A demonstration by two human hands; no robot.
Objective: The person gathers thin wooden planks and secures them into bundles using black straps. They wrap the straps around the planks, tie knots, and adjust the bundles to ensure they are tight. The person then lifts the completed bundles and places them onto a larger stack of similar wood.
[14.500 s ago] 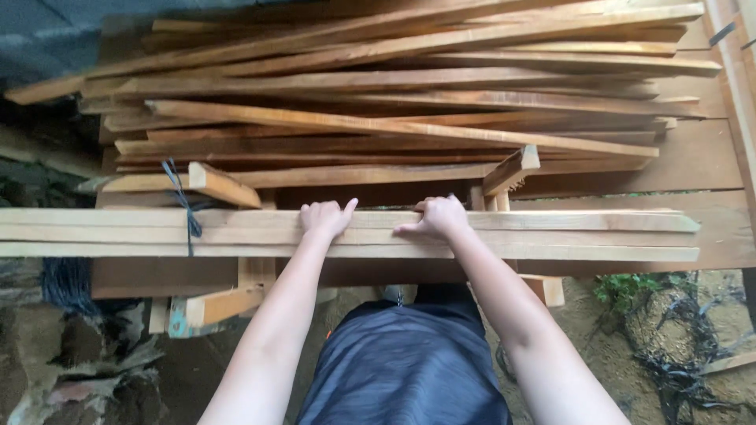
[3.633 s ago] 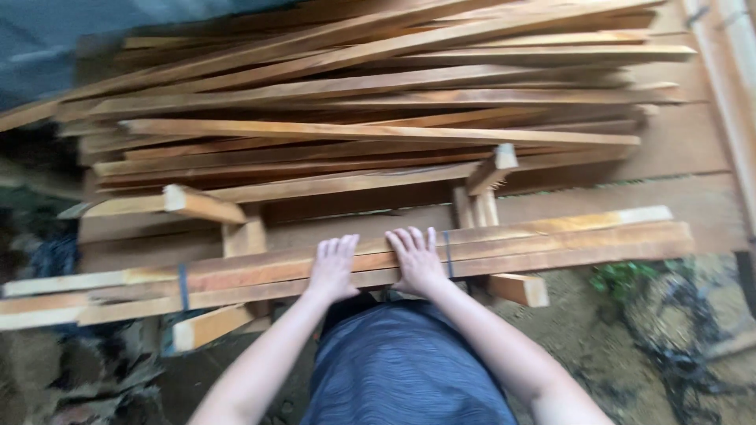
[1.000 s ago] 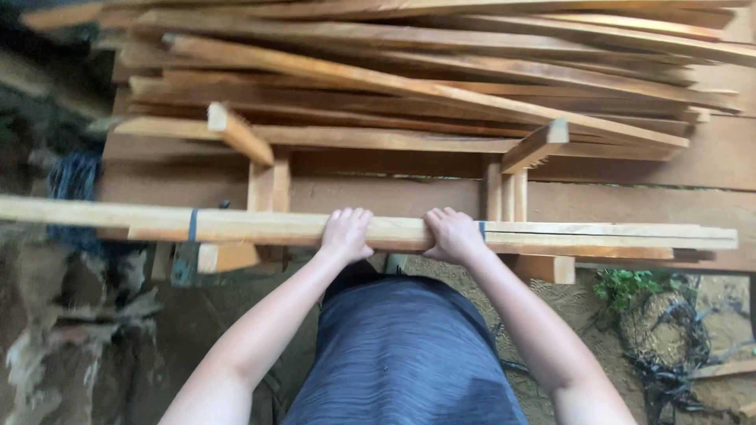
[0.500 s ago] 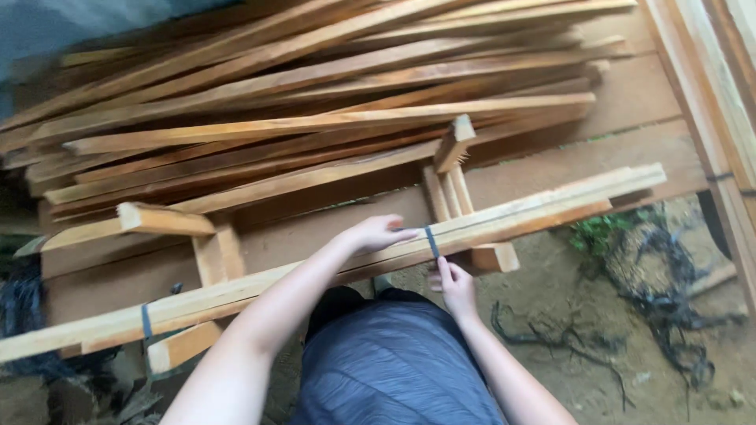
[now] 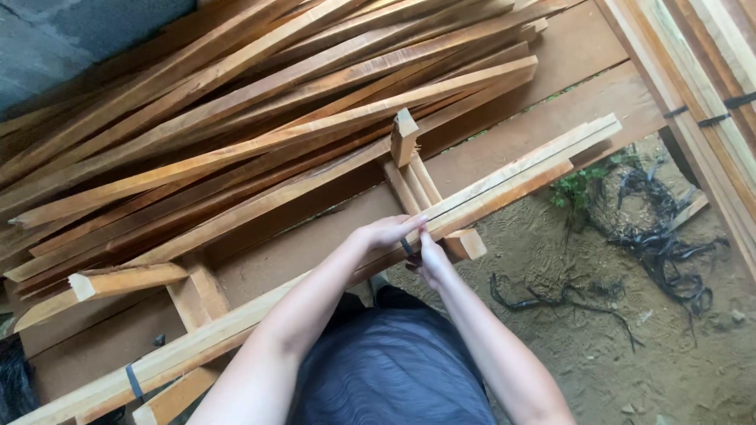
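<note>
Since half a second ago both hands have drawn closer together on the bundle of slats, and the bundle has tilted a little more steeply across the view. The left hand lies curled over the top of the bundle of slats, fingers closed lightly on the wood. The right hand sits just below it on the near side, fingertips pinching at the dark strap that rings the bundle; how tightly it grips the strap I cannot tell.

To handle this well, the top hand should press the slats flat so they do not fan apart, while the lower hand works the strap squarely and not at an angle.

The bundle runs from lower left to upper right, resting on the wooden rack, with a second strap near its lower end. Beyond it lies the loose pile of planks. Bare earth and black tangled cord lie to the right.
</note>
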